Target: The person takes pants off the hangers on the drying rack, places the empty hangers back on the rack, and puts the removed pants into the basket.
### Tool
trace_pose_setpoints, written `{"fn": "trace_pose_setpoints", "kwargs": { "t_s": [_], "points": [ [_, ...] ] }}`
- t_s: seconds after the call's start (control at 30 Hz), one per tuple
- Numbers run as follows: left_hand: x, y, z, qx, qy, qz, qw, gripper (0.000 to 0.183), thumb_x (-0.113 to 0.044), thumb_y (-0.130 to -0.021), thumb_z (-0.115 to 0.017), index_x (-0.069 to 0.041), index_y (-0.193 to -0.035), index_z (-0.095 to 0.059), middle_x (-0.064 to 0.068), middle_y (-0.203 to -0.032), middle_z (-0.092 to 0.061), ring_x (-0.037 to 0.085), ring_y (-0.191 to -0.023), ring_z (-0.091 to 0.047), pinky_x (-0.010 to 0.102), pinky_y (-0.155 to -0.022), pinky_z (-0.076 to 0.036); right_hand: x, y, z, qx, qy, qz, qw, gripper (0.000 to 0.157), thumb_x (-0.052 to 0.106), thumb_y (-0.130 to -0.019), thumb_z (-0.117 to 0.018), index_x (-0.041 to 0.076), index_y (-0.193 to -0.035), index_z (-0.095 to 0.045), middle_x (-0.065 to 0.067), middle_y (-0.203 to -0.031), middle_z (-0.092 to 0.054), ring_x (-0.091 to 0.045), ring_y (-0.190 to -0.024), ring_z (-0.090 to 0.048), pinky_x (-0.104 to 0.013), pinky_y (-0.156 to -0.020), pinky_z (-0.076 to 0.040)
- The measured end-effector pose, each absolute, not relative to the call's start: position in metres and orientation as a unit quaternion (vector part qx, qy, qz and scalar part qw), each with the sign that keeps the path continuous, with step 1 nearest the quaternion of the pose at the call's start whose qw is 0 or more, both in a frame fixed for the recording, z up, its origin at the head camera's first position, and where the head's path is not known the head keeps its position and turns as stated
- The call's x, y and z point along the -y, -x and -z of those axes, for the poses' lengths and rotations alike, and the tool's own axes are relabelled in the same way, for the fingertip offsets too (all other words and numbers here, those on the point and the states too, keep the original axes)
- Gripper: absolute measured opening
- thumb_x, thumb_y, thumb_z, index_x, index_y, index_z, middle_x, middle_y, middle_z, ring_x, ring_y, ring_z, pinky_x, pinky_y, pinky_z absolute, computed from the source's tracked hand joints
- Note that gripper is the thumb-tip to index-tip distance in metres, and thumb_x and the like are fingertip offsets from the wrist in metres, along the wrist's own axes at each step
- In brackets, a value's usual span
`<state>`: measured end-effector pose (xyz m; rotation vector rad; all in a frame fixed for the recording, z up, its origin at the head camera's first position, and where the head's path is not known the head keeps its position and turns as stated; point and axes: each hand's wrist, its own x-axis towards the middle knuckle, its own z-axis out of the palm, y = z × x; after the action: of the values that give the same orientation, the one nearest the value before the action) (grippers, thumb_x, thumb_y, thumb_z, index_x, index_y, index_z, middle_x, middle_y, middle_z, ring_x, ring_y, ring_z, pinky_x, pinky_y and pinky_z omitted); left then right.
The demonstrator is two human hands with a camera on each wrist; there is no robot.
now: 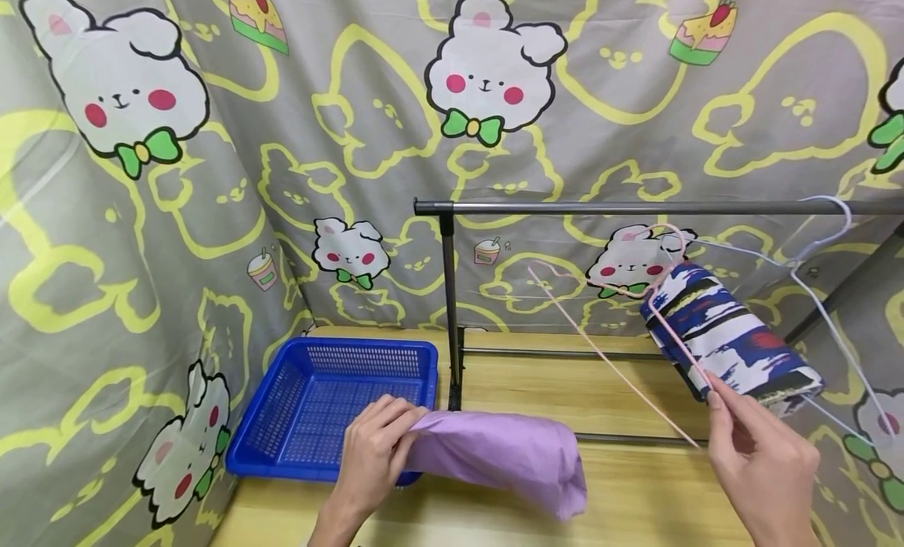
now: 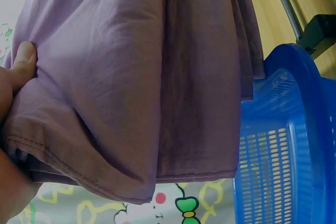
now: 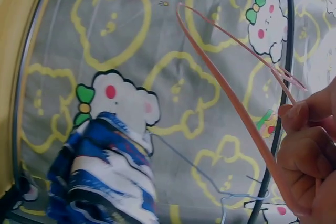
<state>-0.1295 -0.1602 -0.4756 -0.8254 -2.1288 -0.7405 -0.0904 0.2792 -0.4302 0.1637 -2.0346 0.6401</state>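
My left hand [image 1: 374, 449] grips one end of a folded purple cloth garment [image 1: 501, 457], which stretches out to the right. In the left wrist view, the thumb [image 2: 25, 59] presses on the fabric near a stitched hem. A pink clothes hanger [image 3: 231, 98] is held by one side in my right hand [image 1: 766, 461], with thumb and fingertips pinching it. The hanger carries no cloth. Behind it, a blue, white and black patterned garment [image 1: 734, 339] hangs folded over a light blue hanger [image 1: 833, 315].
A dark metal rail [image 1: 600, 208] on an upright post [image 1: 450, 304] holds the light blue hanger. Left of the post, a blue plastic basket [image 1: 332, 475] sits on the wooden surface [image 1: 621, 500]. Curtains [image 1: 395, 84] with rabbit prints cover the back and sides.
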Motion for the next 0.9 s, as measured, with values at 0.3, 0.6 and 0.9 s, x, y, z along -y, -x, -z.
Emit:
{"fn": "trace_pose_setpoints", "kwargs": {
  "t_s": [0.3, 0.6, 0.9],
  "points": [
    [0.16, 0.126, 0.479, 0.834, 0.314, 0.287, 0.35, 0.017, -0.017, -0.094, -0.068, -0.01, -0.102, -0.08, -0.004, -0.093, -0.071, 0.014, -0.08, -0.061, 0.028, -0.071, -0.05, -0.277, 0.104, 0.405, 0.81, -0.048, -0.26, 0.524, 0.028, 0.014, -0.096, -0.061, -0.002, -0.112, -0.077, -0.023, -0.076, -0.071, 0.025, -0.07, -0.041, 0.004, -0.068, -0.029],
    [0.161, 0.126, 0.481, 0.834, 0.309, 0.289, 0.352, 0.016, -0.012, -0.089, -0.069, -0.01, -0.101, -0.08, -0.005, -0.092, -0.07, 0.014, -0.08, -0.061, 0.029, -0.071, -0.049, -0.277, 0.116, 0.411, 0.808, -0.024, -0.265, 0.525, 0.028, 0.012, -0.095, -0.061, 0.001, -0.115, -0.077, -0.022, -0.077, -0.071, 0.028, -0.074, -0.041, 0.004, -0.069, -0.03],
    [0.159, 0.127, 0.483, 0.834, 0.31, 0.298, 0.347, 0.016, -0.01, -0.088, -0.07, -0.009, -0.101, -0.079, -0.005, -0.092, -0.07, 0.014, -0.081, -0.061, 0.029, -0.074, -0.05, -0.276, 0.115, 0.415, 0.84, 0.002, -0.251, 0.482, 0.03, 0.01, -0.095, -0.06, -0.003, -0.117, -0.075, -0.022, -0.079, -0.073, 0.028, -0.072, -0.037, 0.0, -0.064, -0.03]
  ]
}}
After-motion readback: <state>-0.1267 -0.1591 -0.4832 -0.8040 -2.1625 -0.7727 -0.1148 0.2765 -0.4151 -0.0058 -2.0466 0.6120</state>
